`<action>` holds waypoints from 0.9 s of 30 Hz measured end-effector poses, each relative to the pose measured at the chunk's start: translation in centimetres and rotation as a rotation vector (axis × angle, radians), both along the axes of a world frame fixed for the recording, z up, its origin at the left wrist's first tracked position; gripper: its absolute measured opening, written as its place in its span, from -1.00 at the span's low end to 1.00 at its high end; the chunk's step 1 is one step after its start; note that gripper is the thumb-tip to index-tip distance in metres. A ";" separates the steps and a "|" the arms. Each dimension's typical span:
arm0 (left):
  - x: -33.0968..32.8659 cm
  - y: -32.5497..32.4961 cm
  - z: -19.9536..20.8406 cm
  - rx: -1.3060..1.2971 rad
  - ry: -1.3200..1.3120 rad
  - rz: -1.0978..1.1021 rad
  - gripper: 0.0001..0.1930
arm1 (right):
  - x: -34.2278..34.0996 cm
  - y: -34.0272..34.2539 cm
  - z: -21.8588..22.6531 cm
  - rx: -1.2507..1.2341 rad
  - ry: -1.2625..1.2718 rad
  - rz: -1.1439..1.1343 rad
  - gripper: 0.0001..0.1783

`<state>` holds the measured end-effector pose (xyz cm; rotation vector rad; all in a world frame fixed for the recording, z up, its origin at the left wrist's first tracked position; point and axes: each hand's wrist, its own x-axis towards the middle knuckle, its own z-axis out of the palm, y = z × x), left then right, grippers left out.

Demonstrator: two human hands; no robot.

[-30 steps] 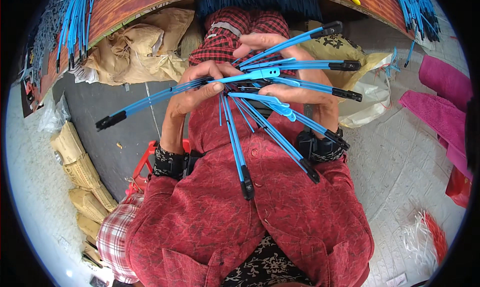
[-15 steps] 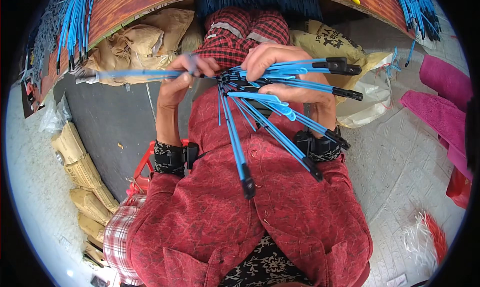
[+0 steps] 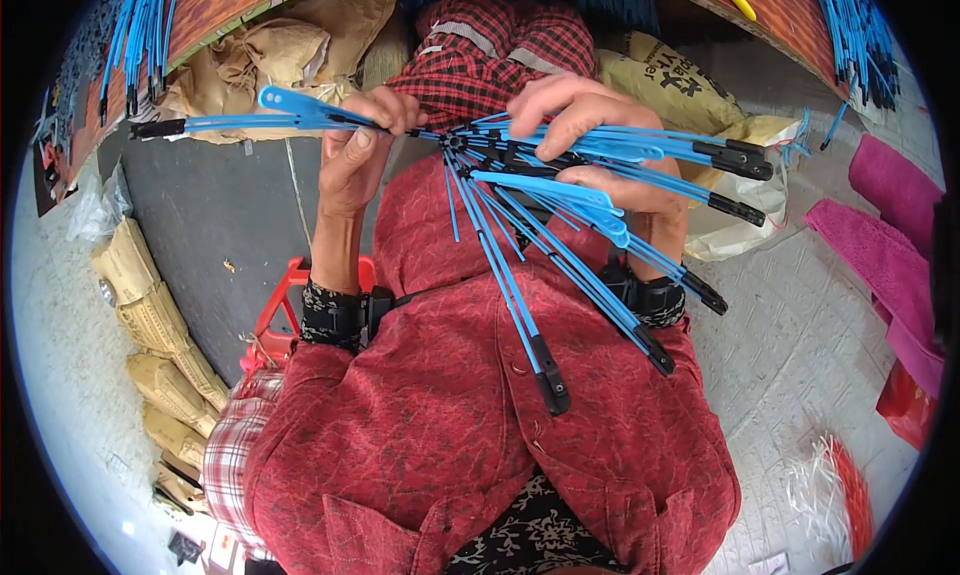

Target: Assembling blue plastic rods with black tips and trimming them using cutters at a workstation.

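Blue ribbed frame (image 3: 545,186) is held up between the two hands, in front of the red jacket (image 3: 430,395). At far left, a bundle of blue rods (image 3: 140,45) hangs over the edge of the worktop (image 3: 235,0). The left hand (image 3: 347,175) has thumb and fingers clamped on a rib that points left, a flat blue strip (image 3: 285,102) beside it. Next comes the black hub (image 3: 455,143), other ribs fanning downward and right. The right hand (image 3: 612,115) has its fingers clamped on several ribs. Farther right are a yellowish sack (image 3: 668,83) and purple cloth (image 3: 870,245).
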<state>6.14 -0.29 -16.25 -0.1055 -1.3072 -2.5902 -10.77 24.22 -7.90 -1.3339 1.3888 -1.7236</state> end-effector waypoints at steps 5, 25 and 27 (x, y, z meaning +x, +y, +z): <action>-0.1 0.2 1.4 -0.084 0.041 0.011 -0.73 | 0.2 -1.2 0.0 -0.084 -0.069 0.019 -0.80; -0.6 1.5 4.8 -0.316 -0.062 0.334 -0.83 | 1.7 -5.3 1.1 -0.056 -0.033 -0.026 -0.79; -0.5 1.6 5.0 -0.330 -0.094 0.355 -0.82 | 1.9 -5.6 1.0 -0.083 -0.050 -0.030 -0.78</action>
